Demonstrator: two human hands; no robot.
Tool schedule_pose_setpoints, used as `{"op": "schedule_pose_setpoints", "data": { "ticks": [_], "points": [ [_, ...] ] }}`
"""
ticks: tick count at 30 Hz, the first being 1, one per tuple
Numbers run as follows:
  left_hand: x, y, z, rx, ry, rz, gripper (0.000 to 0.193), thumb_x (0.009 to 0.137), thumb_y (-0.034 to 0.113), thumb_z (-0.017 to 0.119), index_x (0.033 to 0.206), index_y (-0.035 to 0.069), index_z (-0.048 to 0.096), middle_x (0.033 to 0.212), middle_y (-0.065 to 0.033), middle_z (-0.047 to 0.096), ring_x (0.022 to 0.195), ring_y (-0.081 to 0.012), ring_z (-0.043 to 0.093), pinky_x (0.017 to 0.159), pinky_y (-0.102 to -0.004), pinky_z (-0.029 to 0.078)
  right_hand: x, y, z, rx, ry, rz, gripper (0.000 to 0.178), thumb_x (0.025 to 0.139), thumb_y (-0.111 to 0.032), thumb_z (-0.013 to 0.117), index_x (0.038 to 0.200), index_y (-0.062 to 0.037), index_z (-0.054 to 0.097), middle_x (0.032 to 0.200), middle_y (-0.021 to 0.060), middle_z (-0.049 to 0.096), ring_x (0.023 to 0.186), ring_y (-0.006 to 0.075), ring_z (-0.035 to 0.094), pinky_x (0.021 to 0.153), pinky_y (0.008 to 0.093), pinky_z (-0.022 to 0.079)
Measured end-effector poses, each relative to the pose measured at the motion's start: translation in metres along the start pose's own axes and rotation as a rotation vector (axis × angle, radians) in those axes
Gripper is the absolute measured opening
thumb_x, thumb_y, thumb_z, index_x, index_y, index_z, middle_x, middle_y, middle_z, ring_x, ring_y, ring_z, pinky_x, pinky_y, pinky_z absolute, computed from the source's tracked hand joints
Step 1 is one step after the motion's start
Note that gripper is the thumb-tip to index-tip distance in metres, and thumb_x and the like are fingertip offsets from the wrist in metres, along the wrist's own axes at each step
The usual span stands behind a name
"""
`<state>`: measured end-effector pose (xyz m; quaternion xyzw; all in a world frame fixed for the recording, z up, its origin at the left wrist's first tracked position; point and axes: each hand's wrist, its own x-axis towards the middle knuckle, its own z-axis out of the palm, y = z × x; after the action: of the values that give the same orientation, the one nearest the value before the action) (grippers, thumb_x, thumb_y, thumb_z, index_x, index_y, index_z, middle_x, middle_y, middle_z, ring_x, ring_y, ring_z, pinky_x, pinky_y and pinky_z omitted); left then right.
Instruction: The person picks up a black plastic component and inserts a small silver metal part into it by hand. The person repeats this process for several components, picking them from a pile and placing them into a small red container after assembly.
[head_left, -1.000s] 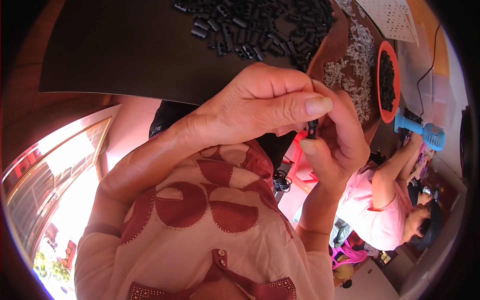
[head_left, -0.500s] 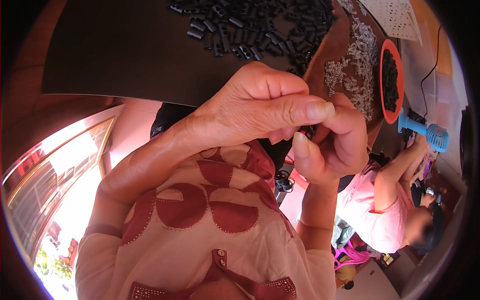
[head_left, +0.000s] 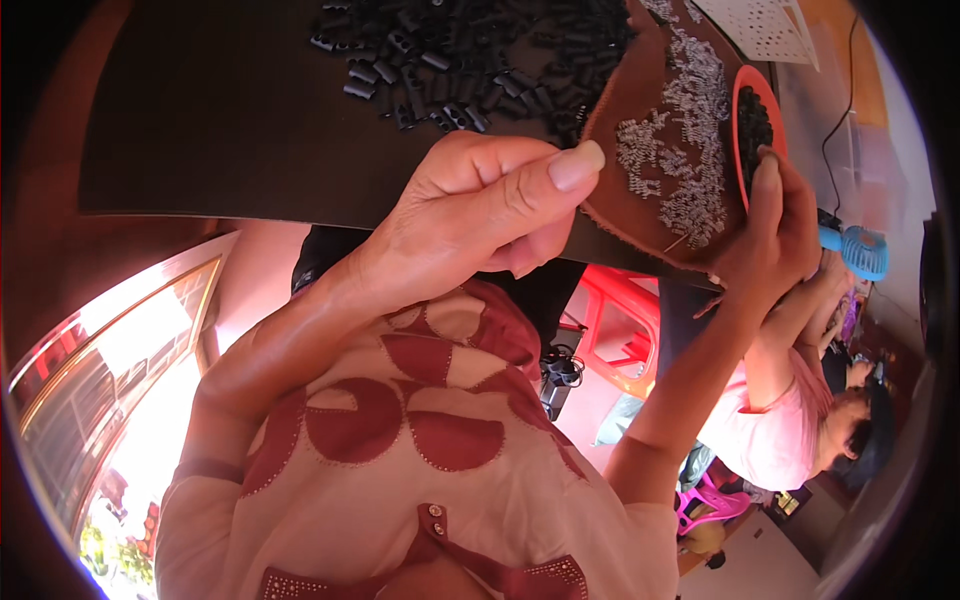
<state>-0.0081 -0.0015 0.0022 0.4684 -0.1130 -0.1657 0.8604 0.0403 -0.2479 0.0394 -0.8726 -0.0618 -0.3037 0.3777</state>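
Black parts [head_left: 480,60] lay heaped on the worktop [head_left: 200,120], left hand [head_left: 480,205] pinched shut, contents hidden, right hand [head_left: 775,235] reaching open-fingered into the orange bowl [head_left: 740,100]; best pick one piece cleanly.

Cream blouse [head_left: 400,500] (red patches, studded edges).

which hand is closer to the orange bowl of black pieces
Right. The right hand reaches up to the orange bowl, fingertips at its rim. The left hand is curled well to the bowl's left, below the black parts pile.
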Motion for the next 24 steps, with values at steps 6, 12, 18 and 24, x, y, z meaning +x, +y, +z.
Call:
{"op": "schedule_pose_setpoints", "data": {
  "ticks": [6, 12, 18, 24],
  "points": [
    [0.001, -0.004, -0.002, -0.011, -0.078, 0.031, 0.046, 0.097, 0.034, 0.049, 0.061, 0.006, 0.05, 0.054, 0.0018, 0.046, 0.051, -0.0043, 0.04, 0.046, -0.022, 0.031, 0.052, 0.057, -0.034, -0.475, -0.34, 0.161, 0.03, 0.087, -0.022, 0.064, 0.099, 0.0056, 0.064, 0.073, 0.008, 0.061, 0.07, 0.0084, 0.053, 0.065, 0.025, 0.044],
    [0.0, -0.004, -0.002, 0.105, -0.08, 0.075, 0.045, 0.1, 0.029, 0.043, 0.062, 0.004, 0.046, 0.055, -0.0015, 0.046, 0.048, -0.0067, 0.035, 0.045, -0.0227, 0.029, 0.052, 0.021, 0.019, -0.279, -0.399, -0.122, 0.024, 0.086, -0.023, 0.063, 0.097, -0.0014, 0.064, 0.077, 0.01, 0.062, 0.068, 0.0157, 0.058, 0.065, 0.0308, 0.046],
    [0.001, 0.001, 0.0, 0.058, -0.087, 0.033, 0.043, 0.099, 0.029, 0.045, 0.064, 0.004, 0.047, 0.057, -0.001, 0.046, 0.05, -0.0068, 0.036, 0.047, -0.0231, 0.03, 0.073, 0.032, 0.064, -0.408, -0.589, -0.358, 0.017, 0.084, -0.013, 0.058, 0.098, -0.004, 0.06, 0.086, 0.0108, 0.054, 0.077, 0.0312, 0.057, 0.068, 0.0375, 0.045],
    [0.002, 0.001, -0.001, 0.018, -0.074, -0.001, 0.042, 0.099, 0.027, 0.045, 0.064, 0.004, 0.047, 0.058, -0.0007, 0.046, 0.051, -0.0068, 0.036, 0.049, -0.0231, 0.031, 0.076, 0.036, 0.068, -0.418, -0.666, -0.385, 0.014, 0.082, -0.012, 0.058, 0.093, -0.0029, 0.056, 0.086, 0.0103, 0.055, 0.077, 0.0292, 0.057, 0.068, 0.037, 0.044]
  ]
}}
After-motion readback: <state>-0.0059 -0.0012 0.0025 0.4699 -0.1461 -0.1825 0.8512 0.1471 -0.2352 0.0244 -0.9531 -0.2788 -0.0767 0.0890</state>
